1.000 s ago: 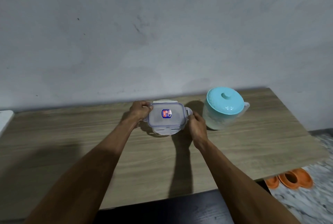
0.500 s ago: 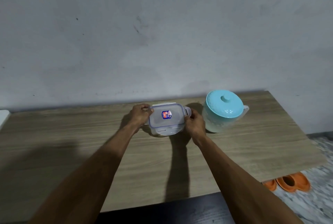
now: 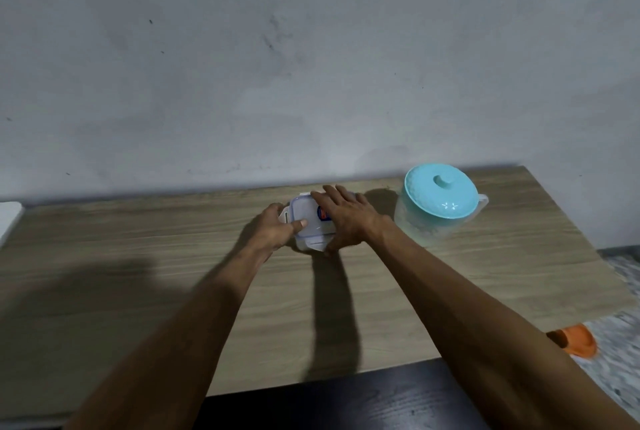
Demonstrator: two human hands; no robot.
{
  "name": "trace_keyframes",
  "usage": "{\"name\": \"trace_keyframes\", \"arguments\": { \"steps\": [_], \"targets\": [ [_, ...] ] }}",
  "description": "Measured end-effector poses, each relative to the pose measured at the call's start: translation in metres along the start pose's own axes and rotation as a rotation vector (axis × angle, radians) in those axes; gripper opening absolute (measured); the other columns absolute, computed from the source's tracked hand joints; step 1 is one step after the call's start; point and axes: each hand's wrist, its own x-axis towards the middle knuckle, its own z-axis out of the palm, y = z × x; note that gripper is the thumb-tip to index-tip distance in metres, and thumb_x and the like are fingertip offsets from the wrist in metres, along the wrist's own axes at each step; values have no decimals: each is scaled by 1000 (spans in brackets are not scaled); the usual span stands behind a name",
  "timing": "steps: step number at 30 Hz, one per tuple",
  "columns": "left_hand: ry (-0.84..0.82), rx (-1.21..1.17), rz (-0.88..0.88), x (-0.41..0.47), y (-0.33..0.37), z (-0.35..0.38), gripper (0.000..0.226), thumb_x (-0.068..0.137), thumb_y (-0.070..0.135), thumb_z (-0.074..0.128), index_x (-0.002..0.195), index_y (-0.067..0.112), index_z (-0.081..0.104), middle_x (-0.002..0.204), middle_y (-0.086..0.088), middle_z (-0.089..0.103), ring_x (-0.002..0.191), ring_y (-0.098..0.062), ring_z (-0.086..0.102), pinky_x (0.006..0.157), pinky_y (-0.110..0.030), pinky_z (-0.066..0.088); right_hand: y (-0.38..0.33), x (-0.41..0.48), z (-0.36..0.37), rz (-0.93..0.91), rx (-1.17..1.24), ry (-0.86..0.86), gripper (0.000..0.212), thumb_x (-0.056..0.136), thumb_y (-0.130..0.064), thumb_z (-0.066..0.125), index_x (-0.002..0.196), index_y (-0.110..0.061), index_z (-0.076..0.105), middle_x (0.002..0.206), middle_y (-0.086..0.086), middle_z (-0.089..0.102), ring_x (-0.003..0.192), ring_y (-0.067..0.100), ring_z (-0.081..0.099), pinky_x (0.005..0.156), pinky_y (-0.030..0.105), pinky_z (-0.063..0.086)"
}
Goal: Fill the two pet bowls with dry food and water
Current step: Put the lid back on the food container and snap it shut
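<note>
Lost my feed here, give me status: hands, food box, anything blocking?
Left hand on box's left clip; right hand flat over lid. Food container on table, lid on. Pitcher beside it, clear.

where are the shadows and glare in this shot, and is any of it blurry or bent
Head view: arm shadows run dark across the table, one long streak toward the near edge; the jug shows small glints on its teal lid; the box under the left hand and right hand looks soft; the floor at right is smeared; the table's back edge bows from the wide lens.
</note>
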Motion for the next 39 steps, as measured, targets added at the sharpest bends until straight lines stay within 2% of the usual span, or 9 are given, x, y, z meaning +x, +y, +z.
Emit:
{"name": "trace_keyframes", "arguments": {
  "steps": [4, 8, 10, 13, 16, 23, 30, 35, 39],
  "targets": [
    [36, 55, -11, -10, 10, 3, 73, 80, 41, 77, 140, 14, 45, 136, -7, 58, 113, -29, 60, 88, -38, 53, 4, 9, 1, 1, -87, -40, 129, 67, -48, 84, 157, -26, -5, 166, 6, 3, 153, 31, 5, 119, 56, 16],
    [29, 61, -26, -14, 15, 8, 66, 88, 29, 71, 143, 11, 41, 139, -10, 54, 117, -28, 58, 57, -20, 41, 5, 9, 1, -21, -137, 10, 129, 64, -49, 84, 157, -24, -1, 162, 7, 15, 148, 32, 18, 114, 56, 25],
    [30, 58, -23, -14, 14, 9, 65, 88, 29, 71, 143, 10, 42, 138, -11, 55, 116, -27, 58, 53, -17, 36, 6, 9, 2, -27, -143, 27, 127, 64, -50, 84, 157, -24, 1, 160, 7, 19, 146, 32, 22, 113, 56, 27],
    [37, 48, -15, -16, 15, 9, 65, 88, 29, 71, 143, 10, 42, 138, -12, 55, 115, -28, 59, 52, -17, 36, 7, 10, 7, -31, -145, 67, 120, 68, -49, 82, 156, -24, 4, 159, 9, 23, 144, 34, 25, 112, 58, 28],
    [33, 29, -10, -16, 15, 8, 65, 86, 30, 73, 141, 11, 44, 134, -12, 57, 111, -30, 61, 59, -24, 48, 8, 10, 10, -40, -145, 86, 118, 70, -51, 80, 156, -24, 5, 158, 10, 23, 143, 34, 25, 111, 58, 28],
    [44, 7, -20, -23, 17, 8, 61, 85, 31, 73, 138, 13, 47, 128, -11, 58, 103, -30, 65, 73, -39, 61, 7, 16, 4, -25, -169, 32, 127, 63, -49, 85, 156, -25, 1, 153, 11, 28, 139, 35, 28, 108, 59, 30],
    [41, -6, -26, -28, 19, 8, 59, 88, 30, 70, 138, 12, 46, 128, -12, 58, 103, -29, 66, 53, -23, 48, 6, 17, 4, -27, -101, 21, 128, 65, -46, 85, 157, -24, -1, 154, 14, 24, 142, 36, 24, 112, 56, 27],
    [68, -7, -9, -34, 22, 7, 55, 89, 29, 70, 136, 10, 50, 130, -10, 61, 109, -26, 62, 59, -21, 42, 9, -7, 22, 116, 297, 180, 123, 72, -63, 74, 157, -20, -3, 166, 11, 1, 153, 30, 0, 122, 54, 7],
    [88, 2, 1, -37, 23, 7, 55, 87, 33, 71, 134, 11, 53, 128, -10, 63, 108, -27, 62, 73, -26, 39, 15, -23, 45, 233, 629, 306, 111, 75, -67, 68, 156, -18, 10, 162, 9, 17, 148, 29, 23, 118, 53, 26]
  ]
}}
